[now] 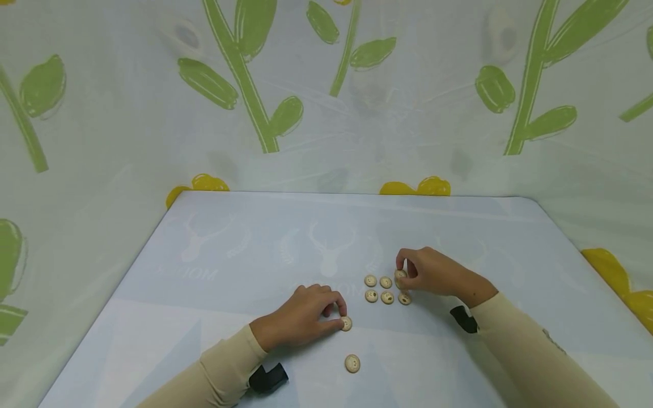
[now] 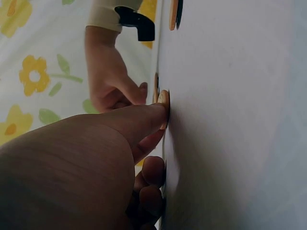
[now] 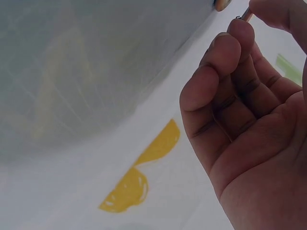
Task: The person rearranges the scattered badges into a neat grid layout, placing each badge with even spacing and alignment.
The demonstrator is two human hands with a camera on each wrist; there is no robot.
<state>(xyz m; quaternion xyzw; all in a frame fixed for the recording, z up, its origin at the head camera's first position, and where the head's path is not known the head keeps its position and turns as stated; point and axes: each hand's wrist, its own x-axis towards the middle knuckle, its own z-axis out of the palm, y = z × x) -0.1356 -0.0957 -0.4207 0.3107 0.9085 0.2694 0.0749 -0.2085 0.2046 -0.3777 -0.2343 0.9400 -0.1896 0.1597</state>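
Small round wooden buttons lie on the table in two short rows, among them a back-left one (image 1: 370, 280) and a front-middle one (image 1: 387, 297). At the back right of these rows my right hand (image 1: 433, 272) pinches a button (image 1: 400, 274) between thumb and fingertips. Only a thin edge of that button (image 3: 247, 14) shows in the right wrist view. Nearer to me, my left hand (image 1: 306, 316) pinches another button (image 1: 346, 323). In the left wrist view this button (image 2: 164, 98) stands tilted on edge at the tabletop, partly hidden by the thumb.
One more button (image 1: 352, 363) lies alone in front of the left hand. Both hands work over a pale table (image 1: 245, 238) with faint deer prints. Behind it hangs a white cloth (image 1: 122, 113) with green leaves and yellow flowers. A black strap (image 1: 268, 378) hangs at the left wrist.
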